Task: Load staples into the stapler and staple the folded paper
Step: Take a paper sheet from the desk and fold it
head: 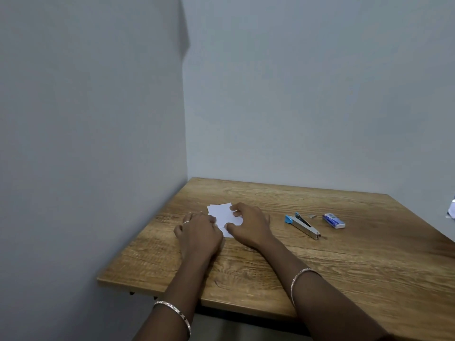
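Observation:
A small folded white paper (221,210) lies on the wooden table (320,262), left of centre. My left hand (199,232) rests palm down on the paper's near left part. My right hand (248,222) arches over its right side, thumb and fingertips pinching the paper's edge. To the right lies a stapler (304,225), silver with a blue end, hinged open on the table. A short strip of staples (312,216) lies just beyond it. A blue and white staple box (333,220) sits farther right. Neither hand touches the stapler.
Grey walls close the table in at the left and back. The table's near edge runs diagonally from lower left to right. A white object (451,209) shows at the far right edge of view.

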Available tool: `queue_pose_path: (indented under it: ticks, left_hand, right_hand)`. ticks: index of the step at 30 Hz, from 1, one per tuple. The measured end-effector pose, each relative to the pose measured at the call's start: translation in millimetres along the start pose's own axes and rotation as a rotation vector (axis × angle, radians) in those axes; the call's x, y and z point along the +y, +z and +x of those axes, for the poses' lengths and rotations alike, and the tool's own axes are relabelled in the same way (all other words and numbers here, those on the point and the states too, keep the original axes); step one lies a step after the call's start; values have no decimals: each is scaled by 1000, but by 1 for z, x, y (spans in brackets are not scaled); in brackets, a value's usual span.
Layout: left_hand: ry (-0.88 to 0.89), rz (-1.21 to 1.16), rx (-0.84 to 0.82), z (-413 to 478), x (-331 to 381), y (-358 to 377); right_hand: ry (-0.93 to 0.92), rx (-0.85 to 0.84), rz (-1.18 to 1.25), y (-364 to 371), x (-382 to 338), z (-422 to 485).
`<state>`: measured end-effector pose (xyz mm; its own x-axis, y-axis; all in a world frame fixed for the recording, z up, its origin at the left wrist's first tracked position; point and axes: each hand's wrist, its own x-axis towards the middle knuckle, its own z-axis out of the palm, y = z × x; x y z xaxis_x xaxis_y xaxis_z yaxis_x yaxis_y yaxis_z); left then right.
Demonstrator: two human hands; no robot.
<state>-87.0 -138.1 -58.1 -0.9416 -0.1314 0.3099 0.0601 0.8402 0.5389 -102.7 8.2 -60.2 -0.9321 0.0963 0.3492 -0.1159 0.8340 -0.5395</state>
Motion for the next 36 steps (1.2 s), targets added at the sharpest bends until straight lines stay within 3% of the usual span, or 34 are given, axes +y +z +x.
queue_pose_path:
  ticks: [6, 14, 17, 19, 24, 30, 33, 36]
  left_hand:
    - [-25, -16, -36, 1, -1, 1]
    - [-15, -27, -6, 1, 0, 1]
    - [-7, -74, 33, 1, 1, 0]
    - [6, -134, 67, 1, 2, -2]
    - [173, -299, 112, -2, 3, -8]
    - [498, -439, 164, -22, 21, -9]
    - [501, -547, 101, -35, 36, -4]
    - [446, -681, 13, -46, 59, 3]
  right_hand:
    - [-82, -20, -151, -1, 0, -1]
    - [-424, -78, -504, -15, -5, 6]
    - [-613, 10, -663, -12, -7, 3]
    - [-627, 91, -709, -15, -10, -1]
    - [-492, 377, -400, -36, -4, -7]
    - [-397, 329, -133, -73, 22, -39]
    - [-295, 281, -4, -83, 35, -54]
    - [-179, 353, 264, -99, 40, -59]
